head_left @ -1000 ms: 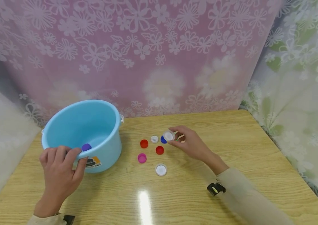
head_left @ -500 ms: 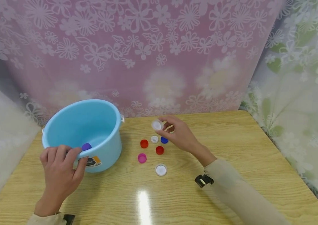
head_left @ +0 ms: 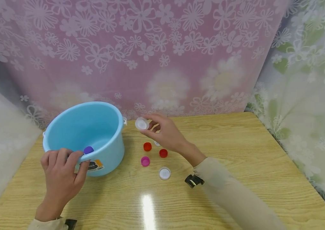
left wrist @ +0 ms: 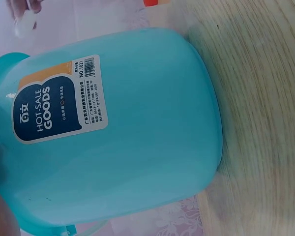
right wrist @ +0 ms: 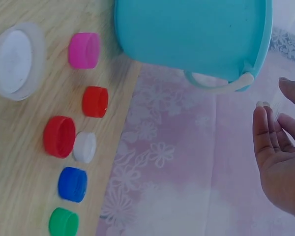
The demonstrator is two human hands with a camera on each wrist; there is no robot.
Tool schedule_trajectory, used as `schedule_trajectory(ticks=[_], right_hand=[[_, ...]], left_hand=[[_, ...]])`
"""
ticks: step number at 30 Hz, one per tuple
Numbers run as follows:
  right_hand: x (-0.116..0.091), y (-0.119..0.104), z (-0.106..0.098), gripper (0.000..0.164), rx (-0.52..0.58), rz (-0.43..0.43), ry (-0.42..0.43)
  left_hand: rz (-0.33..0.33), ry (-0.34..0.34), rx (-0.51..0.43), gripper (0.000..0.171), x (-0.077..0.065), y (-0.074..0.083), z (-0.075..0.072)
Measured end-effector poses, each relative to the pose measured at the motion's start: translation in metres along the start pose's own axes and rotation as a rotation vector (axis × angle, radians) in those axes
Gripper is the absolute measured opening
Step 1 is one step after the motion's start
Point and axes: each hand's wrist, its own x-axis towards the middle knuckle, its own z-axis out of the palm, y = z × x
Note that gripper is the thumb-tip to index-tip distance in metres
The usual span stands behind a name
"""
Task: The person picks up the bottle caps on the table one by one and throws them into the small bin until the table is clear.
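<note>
A light blue plastic bucket point(head_left: 112, 156) stands on the table at left. My left hand point(head_left: 62, 174) grips its near rim, fingers over the edge and thumb outside. A purple cap point(head_left: 88, 150) shows inside the bucket beside those fingers, partly hidden by the rim. My right hand point(head_left: 169, 132) pinches a translucent cap with a white middle point(head_left: 142, 123) between thumb and fingers, raised over the table just right of the bucket. In the right wrist view the right hand's fingers are at the edge, and the cap hardly shows.
On the table lie two red caps point(head_left: 147, 146), a pink cap point(head_left: 145, 161) and a white-centred lid point(head_left: 164, 173). The right wrist view adds white point(right wrist: 84, 147), blue point(right wrist: 72, 184) and green point(right wrist: 64, 222) caps. A floral curtain point(head_left: 162, 64) hangs behind the table.
My right hand has carried the translucent cap left and upward, from over the blue cap to near the bucket. The left hand stays on the rim.
</note>
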Motion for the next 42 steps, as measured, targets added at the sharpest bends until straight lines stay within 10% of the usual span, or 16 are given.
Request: schedule_trajectory(ticks=[42], right_hand=[[0.036, -0.043, 0.053, 0.051, -0.073, -0.061, -0.155]], left_hand=[[0.003, -0.023, 0.001, 0.041, -0.001, -0.003, 0.0]])
